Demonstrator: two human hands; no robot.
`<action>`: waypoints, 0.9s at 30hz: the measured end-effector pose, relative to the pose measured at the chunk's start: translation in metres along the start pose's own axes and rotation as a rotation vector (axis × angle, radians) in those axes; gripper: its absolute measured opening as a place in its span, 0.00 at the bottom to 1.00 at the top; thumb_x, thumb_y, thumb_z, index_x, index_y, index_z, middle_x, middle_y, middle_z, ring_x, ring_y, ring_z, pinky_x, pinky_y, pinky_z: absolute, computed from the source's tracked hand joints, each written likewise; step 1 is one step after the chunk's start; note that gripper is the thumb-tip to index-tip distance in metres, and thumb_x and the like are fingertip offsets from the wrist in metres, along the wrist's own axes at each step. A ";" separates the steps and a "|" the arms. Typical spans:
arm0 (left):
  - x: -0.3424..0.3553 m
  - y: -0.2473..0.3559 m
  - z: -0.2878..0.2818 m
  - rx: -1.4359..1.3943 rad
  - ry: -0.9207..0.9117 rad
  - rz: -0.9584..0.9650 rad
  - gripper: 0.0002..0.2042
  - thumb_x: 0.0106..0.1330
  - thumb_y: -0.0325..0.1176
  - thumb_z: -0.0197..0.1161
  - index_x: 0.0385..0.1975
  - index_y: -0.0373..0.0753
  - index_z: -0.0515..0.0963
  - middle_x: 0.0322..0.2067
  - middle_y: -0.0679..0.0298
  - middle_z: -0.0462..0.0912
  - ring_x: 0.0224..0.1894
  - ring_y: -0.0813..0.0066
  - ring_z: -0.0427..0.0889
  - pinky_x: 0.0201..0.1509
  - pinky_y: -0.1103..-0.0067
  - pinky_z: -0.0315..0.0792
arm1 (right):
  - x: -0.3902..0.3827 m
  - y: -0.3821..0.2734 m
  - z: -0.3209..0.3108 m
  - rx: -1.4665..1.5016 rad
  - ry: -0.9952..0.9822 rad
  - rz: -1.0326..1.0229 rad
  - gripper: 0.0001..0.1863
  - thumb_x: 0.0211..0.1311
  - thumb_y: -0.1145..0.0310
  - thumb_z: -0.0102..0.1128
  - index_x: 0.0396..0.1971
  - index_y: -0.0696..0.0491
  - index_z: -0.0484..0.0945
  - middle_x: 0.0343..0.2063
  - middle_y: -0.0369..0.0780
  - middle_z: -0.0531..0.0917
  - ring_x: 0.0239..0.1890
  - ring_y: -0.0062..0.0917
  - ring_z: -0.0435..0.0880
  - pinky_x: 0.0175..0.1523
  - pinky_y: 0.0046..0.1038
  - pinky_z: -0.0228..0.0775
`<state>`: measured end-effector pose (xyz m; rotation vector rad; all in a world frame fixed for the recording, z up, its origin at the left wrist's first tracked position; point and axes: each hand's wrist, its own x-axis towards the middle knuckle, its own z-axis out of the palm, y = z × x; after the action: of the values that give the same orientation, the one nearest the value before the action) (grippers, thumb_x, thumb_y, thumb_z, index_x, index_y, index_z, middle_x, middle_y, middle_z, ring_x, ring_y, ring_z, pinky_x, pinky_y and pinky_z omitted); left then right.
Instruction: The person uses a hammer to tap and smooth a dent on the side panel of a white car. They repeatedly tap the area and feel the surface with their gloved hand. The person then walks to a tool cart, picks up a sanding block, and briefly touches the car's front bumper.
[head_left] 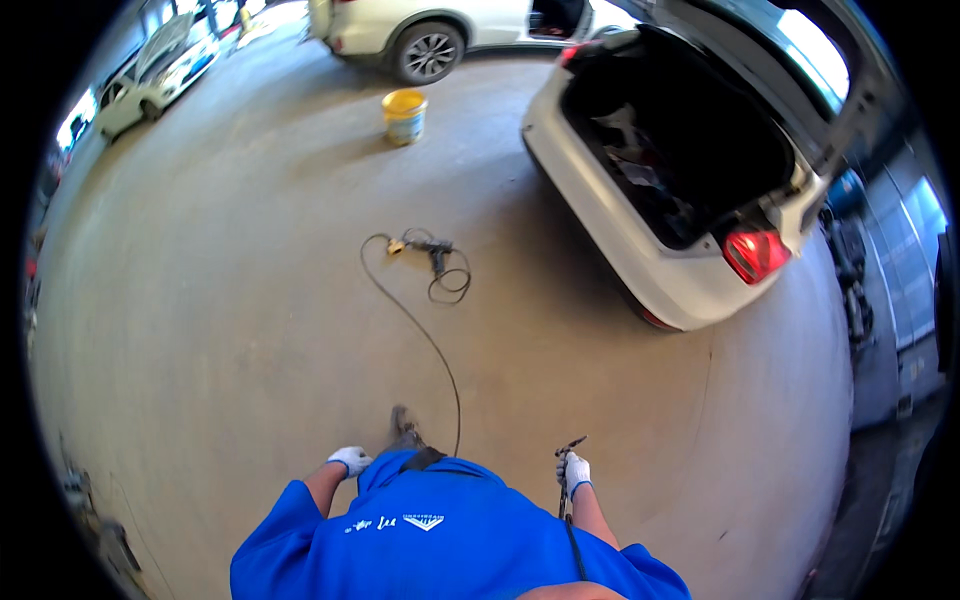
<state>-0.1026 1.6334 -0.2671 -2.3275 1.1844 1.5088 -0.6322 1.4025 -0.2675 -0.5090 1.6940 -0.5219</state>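
My right hand, in a white glove, grips a thin dark tool with a hose trailing down past my arm. My left hand, also gloved in white, hangs at my side with its fingers curled and nothing in it. Ahead on the concrete floor lies a dark gun-shaped tool joined to a long black hose that runs back toward my feet. My shoe shows between the hands.
A white car stands at the right with its tailgate raised and boot open. A yellow bucket sits farther off. Another white car is parked at the back, and one more at the far left.
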 end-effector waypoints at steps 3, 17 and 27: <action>0.005 -0.023 -0.026 -0.054 -0.013 -0.039 0.26 0.61 0.56 0.56 0.45 0.39 0.84 0.48 0.47 0.84 0.53 0.49 0.81 0.57 0.64 0.74 | 0.011 -0.015 0.045 -0.080 0.137 -0.225 0.06 0.66 0.68 0.56 0.30 0.52 0.70 0.16 0.35 0.74 0.13 0.20 0.73 0.17 0.25 0.65; 0.084 -0.118 -0.139 -0.283 0.059 -0.207 0.24 0.62 0.50 0.56 0.49 0.39 0.81 0.51 0.48 0.82 0.56 0.53 0.79 0.61 0.66 0.72 | -0.016 -0.120 0.197 -0.187 -0.057 -0.122 0.15 0.68 0.54 0.58 0.32 0.52 0.74 0.19 0.33 0.75 0.15 0.18 0.73 0.20 0.23 0.67; 0.179 -0.034 -0.218 -0.248 0.022 -0.109 0.23 0.62 0.49 0.56 0.46 0.36 0.81 0.47 0.47 0.84 0.54 0.51 0.81 0.59 0.66 0.72 | 0.080 -0.220 0.272 -0.066 -0.113 -0.060 0.11 0.69 0.59 0.58 0.32 0.51 0.76 0.21 0.33 0.77 0.16 0.17 0.74 0.21 0.23 0.66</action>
<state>0.1120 1.4533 -0.3158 -2.5226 0.9028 1.6797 -0.3672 1.1606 -0.2452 -0.6273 1.5954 -0.4727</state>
